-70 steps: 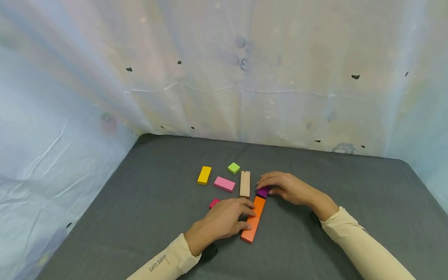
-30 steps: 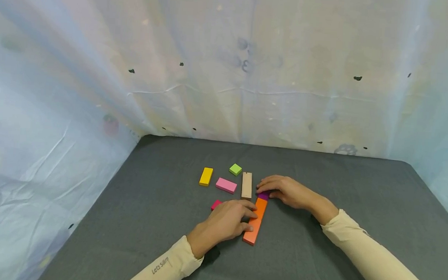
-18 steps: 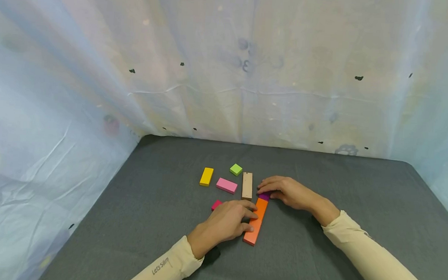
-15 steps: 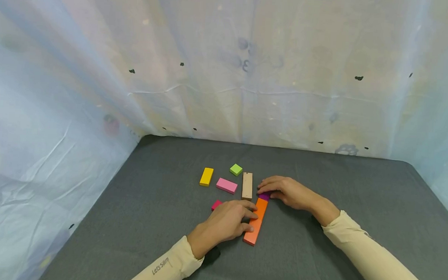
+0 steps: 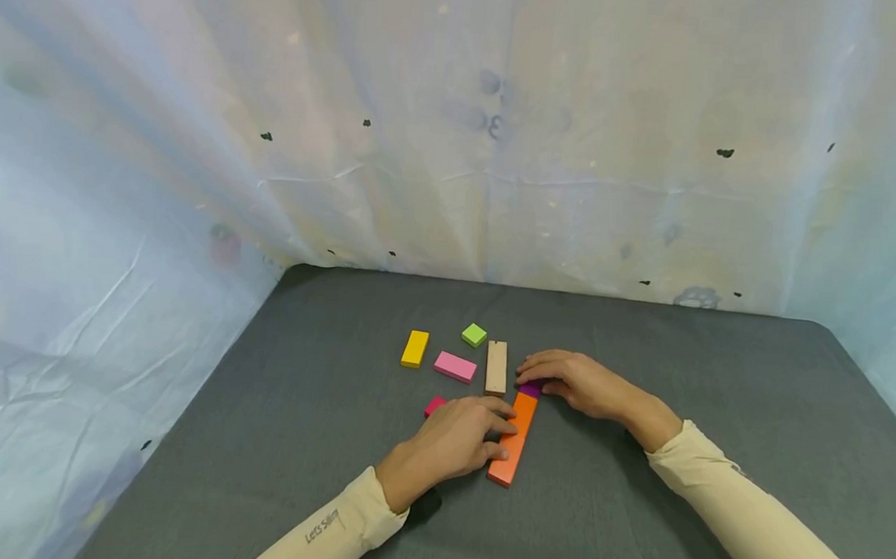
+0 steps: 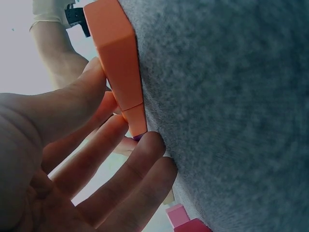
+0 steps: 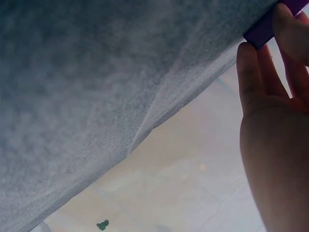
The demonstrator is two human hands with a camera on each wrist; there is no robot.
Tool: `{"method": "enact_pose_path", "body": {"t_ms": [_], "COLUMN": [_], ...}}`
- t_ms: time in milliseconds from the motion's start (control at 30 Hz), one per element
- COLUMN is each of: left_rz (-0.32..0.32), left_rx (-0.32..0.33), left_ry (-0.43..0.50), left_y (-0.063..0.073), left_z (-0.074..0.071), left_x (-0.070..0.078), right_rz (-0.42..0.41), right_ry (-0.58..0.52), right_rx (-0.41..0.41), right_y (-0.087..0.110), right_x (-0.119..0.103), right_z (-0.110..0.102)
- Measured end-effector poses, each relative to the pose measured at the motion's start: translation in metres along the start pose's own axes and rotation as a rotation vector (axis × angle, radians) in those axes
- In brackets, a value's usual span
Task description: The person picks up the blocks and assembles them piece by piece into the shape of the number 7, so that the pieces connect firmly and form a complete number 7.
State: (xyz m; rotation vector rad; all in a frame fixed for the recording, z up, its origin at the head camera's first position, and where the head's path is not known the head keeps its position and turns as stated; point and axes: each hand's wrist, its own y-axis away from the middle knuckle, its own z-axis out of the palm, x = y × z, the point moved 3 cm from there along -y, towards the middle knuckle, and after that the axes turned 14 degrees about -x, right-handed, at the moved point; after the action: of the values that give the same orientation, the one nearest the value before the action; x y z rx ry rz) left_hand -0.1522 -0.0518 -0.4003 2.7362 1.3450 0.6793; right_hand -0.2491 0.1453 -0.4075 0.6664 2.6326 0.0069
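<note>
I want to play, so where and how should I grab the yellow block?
Probably pinch the yellow block midway along its two long sides, coming from above left: it lies flat and oblong, and the light pink block sits to its right.

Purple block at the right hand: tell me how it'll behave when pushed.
The purple block is likely stiff, given its crisp edges. Its flat faces suggest it would slide, not roll. Pushed toward the orange block that seems to lie against it, it would probably nudge that too.
</note>
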Motion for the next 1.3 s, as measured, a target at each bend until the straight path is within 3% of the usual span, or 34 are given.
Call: {"method": "enact_pose_path", "body": {"t_ms": [700, 1300], "left_rz": [-0.031, -0.005], "left_rx": [-0.023, -0.038], "left_ry": [-0.017, 0.007], "left_y": [-0.0004, -0.0005], "left_z": [0.0008, 0.0002], "left_x": [0.002, 0.0004], "right_rz": [0.008, 0.002], "right_ry": [0.008, -0.01], "right_rx": [0.0, -0.016], "right_y": [0.0023, 0.001], "right_x": [-0.0009, -0.0001], "right_z": [0.0, -0.002]}}
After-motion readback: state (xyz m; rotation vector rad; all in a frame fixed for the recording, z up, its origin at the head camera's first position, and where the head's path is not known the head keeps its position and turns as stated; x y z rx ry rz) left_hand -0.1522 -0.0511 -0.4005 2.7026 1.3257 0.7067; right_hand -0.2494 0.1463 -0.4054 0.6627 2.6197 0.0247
